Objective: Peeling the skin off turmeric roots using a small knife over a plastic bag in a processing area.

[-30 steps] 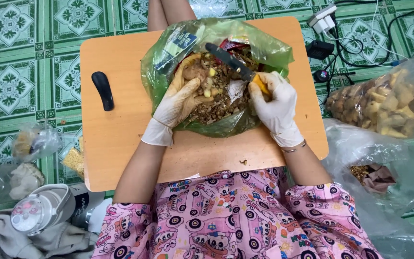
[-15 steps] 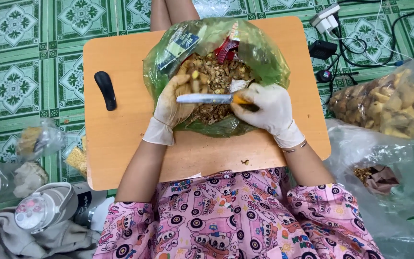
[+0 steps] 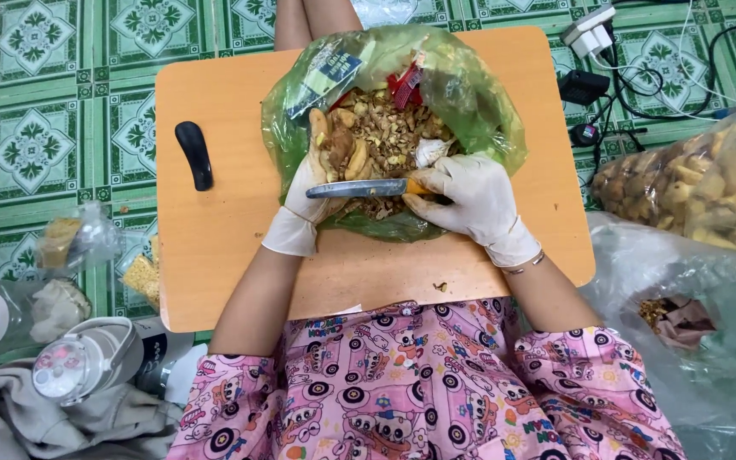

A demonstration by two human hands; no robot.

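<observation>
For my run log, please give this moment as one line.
left hand: holds root piece | right hand: holds knife | over green bag

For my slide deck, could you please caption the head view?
Gloved right hand holds a knife across a brown root piece in the gloved left hand, over a peel-filled green bag.

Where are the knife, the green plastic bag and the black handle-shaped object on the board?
knife (image 3: pixel 355 189), head view, on the middle of the metal blade.
green plastic bag (image 3: pixel 479 102), head view, on its bare right wall.
black handle-shaped object (image 3: pixel 194 153), head view, on its middle, left on the board.
</observation>
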